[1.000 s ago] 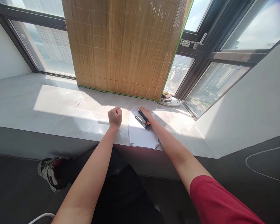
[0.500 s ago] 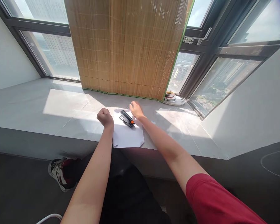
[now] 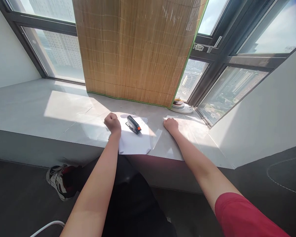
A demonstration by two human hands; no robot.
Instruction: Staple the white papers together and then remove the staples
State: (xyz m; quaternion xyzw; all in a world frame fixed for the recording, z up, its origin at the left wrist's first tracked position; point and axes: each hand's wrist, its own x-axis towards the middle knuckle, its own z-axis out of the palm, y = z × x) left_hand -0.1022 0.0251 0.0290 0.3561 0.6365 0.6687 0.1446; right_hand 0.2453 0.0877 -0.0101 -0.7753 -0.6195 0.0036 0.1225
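Observation:
A black stapler (image 3: 133,124) with an orange tip lies on a stack of white paper (image 3: 134,143) at the front of a grey stone windowsill (image 3: 64,112). My left hand (image 3: 112,123) rests as a closed fist on the sill at the paper's left edge, with nothing visible in it. My right hand (image 3: 171,125) lies to the right of the paper on the bare sill, fingers curled under, apart from the stapler.
A bamboo blind (image 3: 138,49) hangs down to the sill behind the paper. Stacked plates (image 3: 179,104) sit at its right corner by the window frame. Below the sill a sneaker (image 3: 58,179) shows on the dark floor, and a white cable (image 3: 45,227) lies at bottom left.
My right hand has left the stapler and moved right onto the bare sill, curling shut. The stapler stays on the paper. My left fist has kept its place.

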